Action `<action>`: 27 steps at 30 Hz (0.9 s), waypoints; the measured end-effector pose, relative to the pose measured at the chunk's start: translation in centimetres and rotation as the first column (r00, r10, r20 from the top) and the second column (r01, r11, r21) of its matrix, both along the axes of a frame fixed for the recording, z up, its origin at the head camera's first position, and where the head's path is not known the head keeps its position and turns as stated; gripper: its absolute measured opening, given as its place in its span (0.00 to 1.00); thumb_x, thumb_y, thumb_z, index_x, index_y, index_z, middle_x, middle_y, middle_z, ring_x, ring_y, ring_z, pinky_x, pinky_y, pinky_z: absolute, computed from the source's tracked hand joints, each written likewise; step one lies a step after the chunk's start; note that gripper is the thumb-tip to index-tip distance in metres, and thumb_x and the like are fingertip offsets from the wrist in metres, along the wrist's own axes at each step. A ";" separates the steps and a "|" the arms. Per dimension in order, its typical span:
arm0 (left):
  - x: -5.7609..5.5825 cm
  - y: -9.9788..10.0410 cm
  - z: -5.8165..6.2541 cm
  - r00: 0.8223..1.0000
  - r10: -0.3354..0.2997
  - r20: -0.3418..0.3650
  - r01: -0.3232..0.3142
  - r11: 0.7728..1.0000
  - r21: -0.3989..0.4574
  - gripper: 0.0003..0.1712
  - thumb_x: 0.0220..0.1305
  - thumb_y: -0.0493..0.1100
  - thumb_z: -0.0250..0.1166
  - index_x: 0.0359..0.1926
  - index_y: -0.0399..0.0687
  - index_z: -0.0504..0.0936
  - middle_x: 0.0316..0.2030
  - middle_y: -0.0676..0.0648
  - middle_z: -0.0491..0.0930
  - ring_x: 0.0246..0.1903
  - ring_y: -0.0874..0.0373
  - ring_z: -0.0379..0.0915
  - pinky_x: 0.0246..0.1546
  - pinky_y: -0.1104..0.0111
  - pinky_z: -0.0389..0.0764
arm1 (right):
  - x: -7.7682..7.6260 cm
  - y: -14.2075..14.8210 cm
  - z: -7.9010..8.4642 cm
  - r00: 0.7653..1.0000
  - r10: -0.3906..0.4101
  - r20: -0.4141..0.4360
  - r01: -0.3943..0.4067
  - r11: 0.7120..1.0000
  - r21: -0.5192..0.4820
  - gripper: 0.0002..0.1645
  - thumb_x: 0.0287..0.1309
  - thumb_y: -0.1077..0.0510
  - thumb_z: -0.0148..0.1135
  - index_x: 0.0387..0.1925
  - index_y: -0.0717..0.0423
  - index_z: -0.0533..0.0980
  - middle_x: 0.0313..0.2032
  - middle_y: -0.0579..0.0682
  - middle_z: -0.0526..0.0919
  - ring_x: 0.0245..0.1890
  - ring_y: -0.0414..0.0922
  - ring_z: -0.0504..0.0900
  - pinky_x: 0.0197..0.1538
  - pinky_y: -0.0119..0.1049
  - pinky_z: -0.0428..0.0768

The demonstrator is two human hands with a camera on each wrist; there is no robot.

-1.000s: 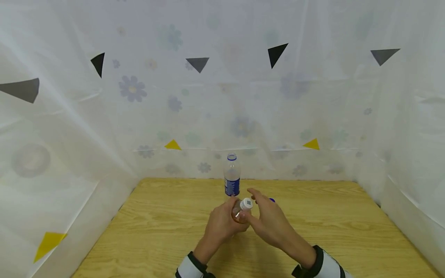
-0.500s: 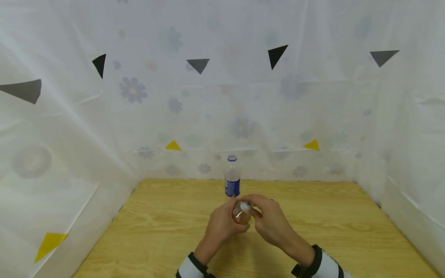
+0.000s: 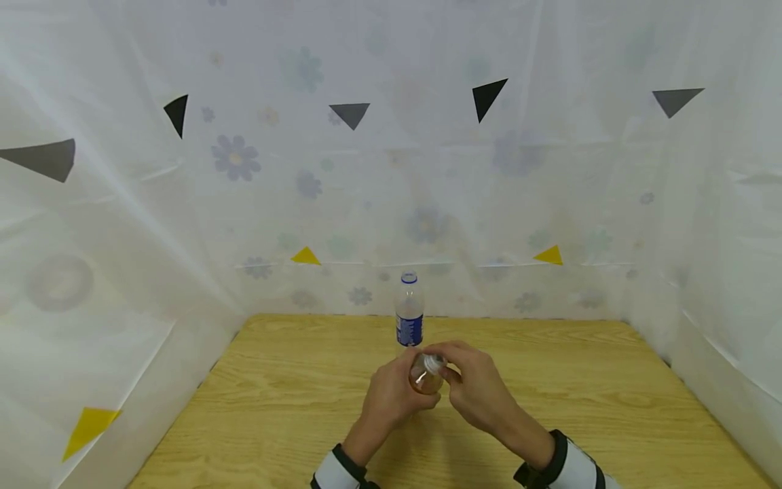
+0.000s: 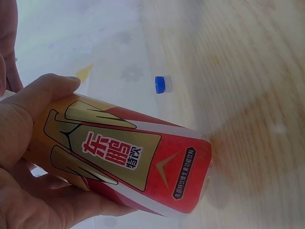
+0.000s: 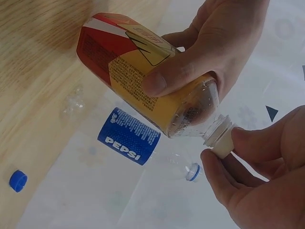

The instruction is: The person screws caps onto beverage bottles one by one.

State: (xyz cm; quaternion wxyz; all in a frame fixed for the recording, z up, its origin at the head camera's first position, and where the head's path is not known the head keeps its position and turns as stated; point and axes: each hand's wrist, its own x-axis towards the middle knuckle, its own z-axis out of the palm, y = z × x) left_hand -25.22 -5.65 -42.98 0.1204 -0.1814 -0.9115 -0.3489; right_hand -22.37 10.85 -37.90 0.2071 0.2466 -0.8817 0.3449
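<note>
My left hand (image 3: 394,390) grips the body of a plastic drink bottle (image 4: 124,152) with a red and gold label. The bottle is raised over the table and tilted in the head view. On its neck sits a white cap (image 5: 223,144), pinched between the thumb and fingers of my right hand (image 5: 267,167). Just behind the hands stands a clear Pepsi bottle (image 3: 409,326) with a blue label and an uncapped mouth. A loose blue cap (image 5: 18,181) lies on the table; the right hand hides it in the head view.
The wooden table (image 3: 275,394) reaches back to a white flowered sheet (image 3: 366,197) that also closes in both sides. Small black, grey and yellow triangles (image 3: 550,255) are stuck on the sheet.
My right hand has closed in from beside the bottle's neck and now pinches the white cap, covering most of it. The left hand keeps its grip almost in place.
</note>
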 end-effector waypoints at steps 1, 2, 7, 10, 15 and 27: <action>0.0 0.0 0.0 1.000 0.000 0.001 0.000 1.000 0.003 0.36 0.45 0.48 0.82 0.56 0.51 0.78 0.46 0.46 0.86 0.40 0.57 0.83 0.36 0.65 0.81 | 0.0 0.0 0.0 1.000 0.000 0.004 0.000 1.000 -0.003 0.24 0.54 0.77 0.65 0.48 0.52 0.85 0.45 0.48 0.86 0.47 0.47 0.86 0.46 0.44 0.84; 0.0 0.0 0.0 1.000 0.000 0.002 0.000 1.000 0.006 0.36 0.45 0.48 0.82 0.56 0.51 0.79 0.46 0.46 0.86 0.40 0.57 0.83 0.36 0.65 0.81 | 0.0 0.0 0.0 1.000 -0.002 0.011 0.002 1.000 -0.006 0.23 0.55 0.77 0.65 0.48 0.53 0.85 0.45 0.49 0.86 0.47 0.47 0.86 0.45 0.44 0.84; -0.1 -0.1 0.0 1.000 0.005 0.009 -0.005 1.000 0.003 0.33 0.45 0.49 0.81 0.53 0.53 0.79 0.44 0.49 0.86 0.39 0.59 0.83 0.35 0.66 0.81 | -0.1 -0.1 0.0 1.000 -0.021 0.019 0.021 1.000 -0.003 0.19 0.57 0.74 0.67 0.48 0.54 0.85 0.42 0.49 0.85 0.43 0.45 0.85 0.43 0.41 0.84; -0.2 -0.1 0.0 1.000 0.006 0.002 -0.006 1.000 -0.004 0.31 0.44 0.49 0.82 0.50 0.53 0.78 0.42 0.49 0.86 0.37 0.60 0.81 0.34 0.67 0.80 | -0.3 -0.1 0.0 0.999 -0.043 0.019 0.043 0.999 0.003 0.14 0.57 0.68 0.70 0.46 0.56 0.85 0.38 0.48 0.84 0.39 0.41 0.83 0.41 0.37 0.83; -0.2 -0.1 -0.1 1.000 0.009 0.005 -0.009 1.000 -0.012 0.31 0.44 0.49 0.82 0.50 0.53 0.78 0.41 0.48 0.86 0.35 0.62 0.80 0.32 0.68 0.78 | -0.6 0.0 -0.1 0.997 -0.069 0.028 0.068 0.998 0.003 0.10 0.56 0.61 0.74 0.40 0.56 0.84 0.34 0.45 0.81 0.34 0.38 0.80 0.39 0.36 0.82; -0.2 -0.1 -0.1 1.000 0.003 0.013 -0.003 1.000 0.000 0.32 0.44 0.49 0.82 0.50 0.53 0.78 0.41 0.49 0.86 0.35 0.62 0.79 0.32 0.68 0.78 | -0.6 0.0 -0.3 0.997 -0.069 0.032 0.070 0.998 -0.008 0.10 0.56 0.59 0.75 0.40 0.55 0.84 0.33 0.43 0.80 0.34 0.37 0.78 0.40 0.37 0.82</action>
